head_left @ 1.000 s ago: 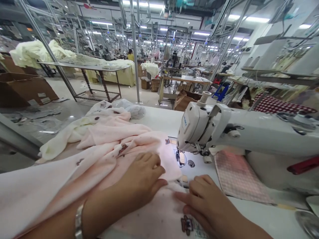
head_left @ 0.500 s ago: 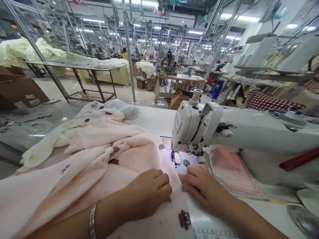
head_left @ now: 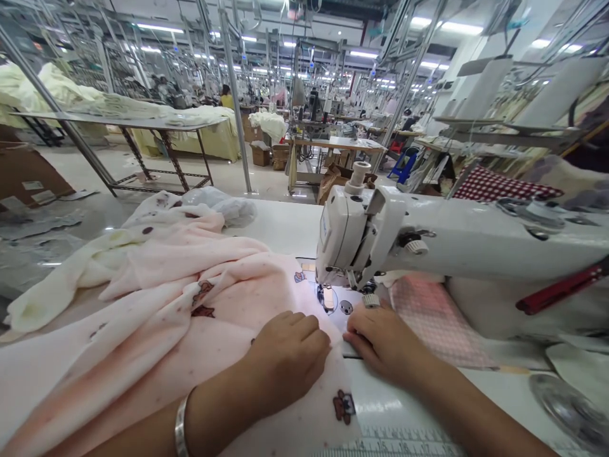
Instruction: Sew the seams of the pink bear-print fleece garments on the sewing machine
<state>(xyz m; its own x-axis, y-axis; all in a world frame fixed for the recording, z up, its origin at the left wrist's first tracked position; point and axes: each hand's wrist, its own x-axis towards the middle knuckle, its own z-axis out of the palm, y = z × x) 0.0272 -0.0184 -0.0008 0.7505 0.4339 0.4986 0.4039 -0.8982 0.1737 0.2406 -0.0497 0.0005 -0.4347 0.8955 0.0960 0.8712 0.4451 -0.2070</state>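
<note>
Fabric: pale pink fleece cloth with small brown cartoon prints [head_left: 190,343]; it is spread in loose folds over the white sewing table [head_left: 280,222], and its edge is brought just beside the steel presser foot [head_left: 328,298].
Left hand [head_left: 285,352]: it is laid on the pink cloth with the fingers lightly curled; it is pressed down and released, with nothing grasped; a silver bangle [head_left: 181,431] is worn at the wrist.
Right hand [head_left: 383,343]: it is placed at the cloth's right edge, just in front of the presser foot; the fingers are slightly bent, and no pinch or grasp is shown.
Machine: a white industrial sewing machine head [head_left: 356,235] is mounted over the table; a pink checked cloth [head_left: 438,324] is lying to its right, under the arm.
Table: a printed ruler scale [head_left: 394,441] is seen along the near edge.
Left side: a cream fleece piece [head_left: 47,298] is bunched beside the pink cloth; a clear plastic bag [head_left: 223,209] is lying behind it.
Background: a co-worker in a yellow top [head_left: 227,98] is seen far off among rows of workstations.
</note>
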